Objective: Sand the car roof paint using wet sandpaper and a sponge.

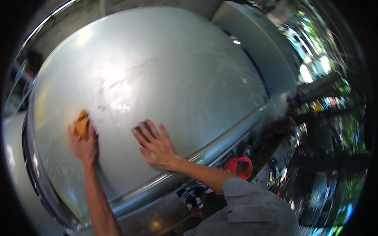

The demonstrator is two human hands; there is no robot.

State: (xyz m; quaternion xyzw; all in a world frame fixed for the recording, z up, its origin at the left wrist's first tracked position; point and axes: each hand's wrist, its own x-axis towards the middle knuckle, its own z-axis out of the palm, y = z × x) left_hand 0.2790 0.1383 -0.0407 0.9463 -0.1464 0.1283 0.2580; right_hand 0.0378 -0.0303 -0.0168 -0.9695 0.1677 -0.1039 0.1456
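Observation:
A large curved silver panel (179, 74) with a wet sheen and bright glare fills the middle of the view. At the lower left of it, my left hand (82, 144) is closed on a crumpled orange cloth (82, 122) at the surface. Nearer the middle, my right hand (156, 146) lies on a thin dark rectangular pad (143, 129), pressing it against the panel with fingers laid over it.
A rounded metal rail (210, 149) runs along the near edge. Below it are a red bucket (232, 165) and a dark walkway. A raised silver section (265, 51) bounds the panel at the upper right; another curved surface (13, 153) sits at the far left.

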